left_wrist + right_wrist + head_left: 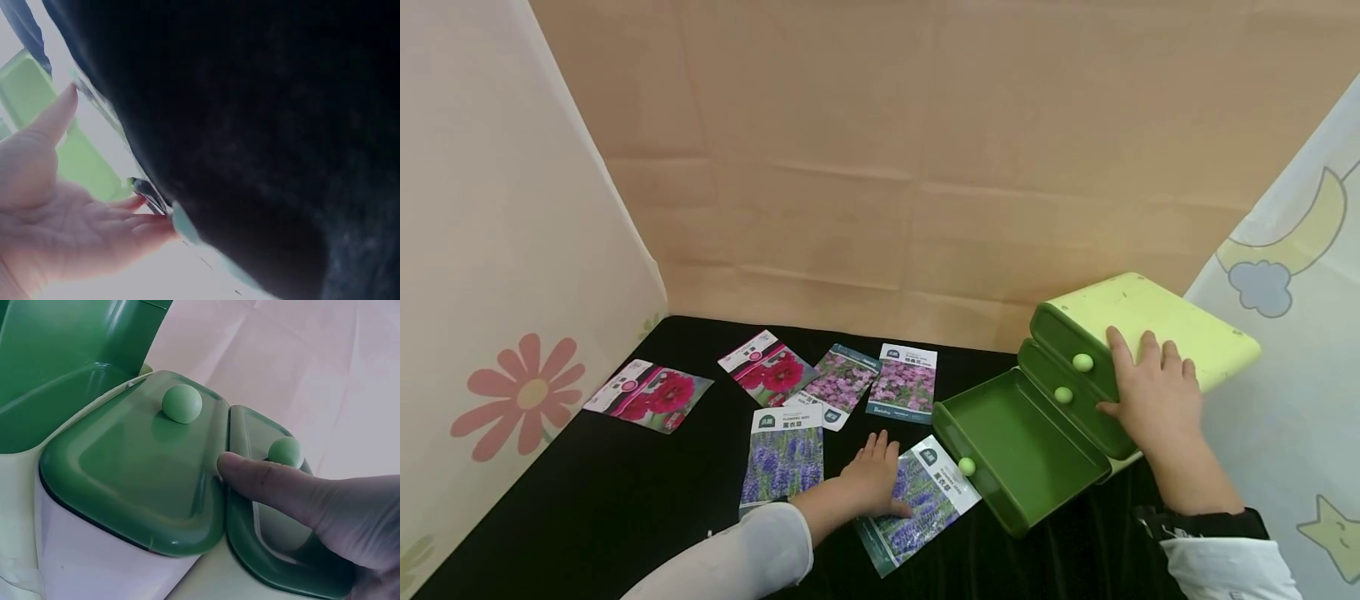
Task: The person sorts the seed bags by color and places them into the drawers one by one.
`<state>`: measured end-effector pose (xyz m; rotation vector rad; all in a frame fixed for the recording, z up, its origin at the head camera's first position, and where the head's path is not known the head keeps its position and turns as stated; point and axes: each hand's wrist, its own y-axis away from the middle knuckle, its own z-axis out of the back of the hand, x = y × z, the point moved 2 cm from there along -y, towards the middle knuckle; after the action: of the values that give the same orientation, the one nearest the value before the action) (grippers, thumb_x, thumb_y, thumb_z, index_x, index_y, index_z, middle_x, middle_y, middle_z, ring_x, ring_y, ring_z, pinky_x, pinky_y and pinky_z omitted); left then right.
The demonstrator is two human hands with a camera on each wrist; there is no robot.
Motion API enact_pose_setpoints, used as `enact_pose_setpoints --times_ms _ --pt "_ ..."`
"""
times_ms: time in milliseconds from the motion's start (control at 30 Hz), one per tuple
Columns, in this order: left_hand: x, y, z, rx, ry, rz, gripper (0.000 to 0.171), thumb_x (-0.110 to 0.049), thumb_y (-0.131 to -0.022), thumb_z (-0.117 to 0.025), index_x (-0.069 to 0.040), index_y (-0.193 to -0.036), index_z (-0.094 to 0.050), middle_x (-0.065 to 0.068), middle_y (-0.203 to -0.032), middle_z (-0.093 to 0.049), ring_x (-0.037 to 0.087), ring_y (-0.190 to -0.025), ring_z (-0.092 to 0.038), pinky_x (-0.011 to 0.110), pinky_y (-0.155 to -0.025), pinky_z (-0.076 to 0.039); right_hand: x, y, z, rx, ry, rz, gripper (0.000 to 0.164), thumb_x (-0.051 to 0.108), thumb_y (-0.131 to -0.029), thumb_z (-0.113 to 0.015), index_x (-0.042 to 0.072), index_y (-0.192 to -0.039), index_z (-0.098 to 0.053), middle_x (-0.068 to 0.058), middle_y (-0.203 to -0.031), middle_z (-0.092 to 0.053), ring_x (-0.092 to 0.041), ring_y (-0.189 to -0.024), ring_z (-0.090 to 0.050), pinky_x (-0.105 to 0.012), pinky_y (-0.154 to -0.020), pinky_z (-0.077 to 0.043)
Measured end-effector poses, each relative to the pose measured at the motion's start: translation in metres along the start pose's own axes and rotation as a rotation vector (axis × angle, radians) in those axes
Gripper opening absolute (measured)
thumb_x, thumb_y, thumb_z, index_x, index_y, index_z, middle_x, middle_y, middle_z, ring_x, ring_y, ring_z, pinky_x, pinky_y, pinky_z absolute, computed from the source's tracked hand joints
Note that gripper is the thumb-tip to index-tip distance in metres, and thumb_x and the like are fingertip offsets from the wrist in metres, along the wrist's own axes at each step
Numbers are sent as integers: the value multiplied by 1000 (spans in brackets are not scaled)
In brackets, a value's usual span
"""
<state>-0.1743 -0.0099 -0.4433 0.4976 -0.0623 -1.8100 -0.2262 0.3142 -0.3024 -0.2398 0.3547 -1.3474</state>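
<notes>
My left hand point(872, 482) lies over a lavender seed packet point(931, 492) on the black cloth. In the left wrist view its thumb and fingertips touch the packet's edge, spread apart. The packet's upper corner is close to the open bottom drawer point(1026, 446) of a green box of drawers point(1157, 310). My right hand point(1159, 404) rests on the box, fingers laid out on the pale top and thumb on the front. In the right wrist view that thumb point(269, 481) touches the seam between two closed drawer fronts with round knobs point(182, 404). The pulled-out drawer holds nothing visible.
Another lavender packet point(784, 450) lies left of my left hand. Behind it are two pink-flower packets point(904, 379), partly overlapped by a red-flower packet point(771, 371). A second red-flower packet point(651, 396) lies far left. A brown backdrop point(850, 208) and printed side panels enclose the table.
</notes>
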Motion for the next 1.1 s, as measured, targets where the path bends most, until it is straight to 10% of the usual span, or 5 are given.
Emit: enact_pose_setpoints --times_ms 533,700,800,900,1100 --pt "-5 3 -1 12 -25 -13 96 -59 -72 -76 -2 -140 -39 17 -159 -21 30 -148 -22 40 -118 -29 0 -1 0 -45 17 14 109 21 -56 -93 4 -141 -28 -47 -128 -35 -65 -114 -33 -73 -89 -33" --pt "-1 -6 -3 -44 114 8 75 -46 -68 -85 -5 -114 -43 20 -153 -29 31 -138 -39 38 -108 -42 -1 -3 0 -26 -8 -8 101 30 -65 -88 5 -142 -29 -47 -130 -34 -66 -116 -32 -74 -91 -32" --pt "3 -11 -2 -59 233 13 79 -36 -69 -88 -1 -121 -40 21 -138 -41 28 -103 -61 34 -80 -53 -3 -4 0 -20 -51 -40 89 40 -79 -77 3 -144 -30 -46 -131 -33 -66 -117 -31 -75 -93 -29" --pt "9 -13 4 -57 343 7 76 -28 -70 -88 2 -123 -41 16 -113 -51 22 -76 -56 33 -63 -48 -3 -3 0 -44 -129 -79 81 47 -92 -61 -2 -146 -28 -45 -136 -31 -65 -124 -27 -76 -101 -20" --pt "22 -10 18 -23 502 -9 59 -21 -76 -83 0 -121 -52 8 -97 -61 23 -86 -61 42 -74 -52 19 17 4 -343 -272 -70 84 59 -97 -41 -9 -144 -32 -42 -143 -31 -62 -135 -20 -72 -110 -15"
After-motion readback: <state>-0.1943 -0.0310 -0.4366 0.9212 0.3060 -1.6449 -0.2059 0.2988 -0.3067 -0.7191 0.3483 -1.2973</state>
